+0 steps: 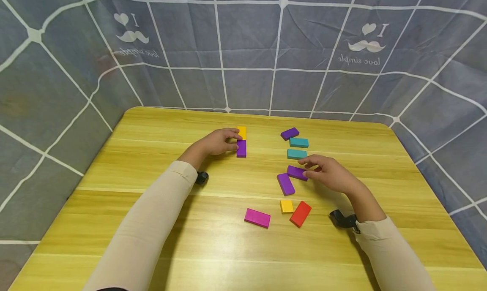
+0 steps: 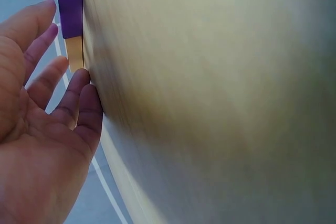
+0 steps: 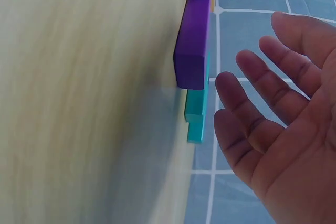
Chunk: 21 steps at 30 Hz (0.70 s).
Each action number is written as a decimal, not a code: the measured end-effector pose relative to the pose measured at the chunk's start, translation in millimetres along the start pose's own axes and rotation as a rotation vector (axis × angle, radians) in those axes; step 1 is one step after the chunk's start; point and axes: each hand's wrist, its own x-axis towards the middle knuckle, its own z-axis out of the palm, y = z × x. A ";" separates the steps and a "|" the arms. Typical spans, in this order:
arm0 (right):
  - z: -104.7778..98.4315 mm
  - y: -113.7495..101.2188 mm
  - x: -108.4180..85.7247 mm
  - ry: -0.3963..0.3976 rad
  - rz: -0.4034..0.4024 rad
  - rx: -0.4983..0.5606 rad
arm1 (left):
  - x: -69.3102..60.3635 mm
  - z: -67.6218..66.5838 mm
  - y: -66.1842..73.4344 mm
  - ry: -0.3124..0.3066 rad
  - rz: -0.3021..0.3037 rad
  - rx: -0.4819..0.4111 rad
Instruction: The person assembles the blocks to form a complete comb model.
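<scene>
My left hand [image 1: 220,142] is beside two blocks set end to end, a purple block [image 1: 241,150] nearer me and an orange block [image 1: 243,133] behind it. In the left wrist view, a small gap shows between its thumb and the purple block [image 2: 70,6]; its fingers are loosely bent and pinch nothing. Over the right-hand group hovers my right hand [image 1: 330,173], fingers spread and holding nothing. Closest to it are a purple block [image 1: 296,172] and a teal block [image 1: 296,154]. The right wrist view shows its palm [image 3: 299,166] apart from the purple block [image 3: 192,40].
Around the right hand lie another teal block [image 1: 299,142], a dark purple block [image 1: 290,133] and a slanted purple block [image 1: 286,184]. Nearer me are a yellow square block [image 1: 287,206], a red block [image 1: 300,214] and a magenta block [image 1: 257,218]. A grey curtain [image 1: 247,37] borders the wooden table [image 1: 220,257].
</scene>
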 end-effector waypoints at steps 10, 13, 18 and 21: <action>6.8 3.5 0.0 -0.016 0.003 -0.019 | -2.0 1.6 -1.3 -0.010 0.009 0.013; 8.2 1.8 -0.2 -0.022 -0.002 -0.033 | -2.0 2.7 -1.8 -0.007 0.011 0.024; 10.9 0.8 -0.4 -0.021 -0.013 -0.070 | -2.9 3.0 -1.2 -0.006 0.005 0.037; 12.5 2.1 0.5 -0.015 -0.016 -0.078 | -3.3 2.8 -1.7 -0.006 0.002 0.050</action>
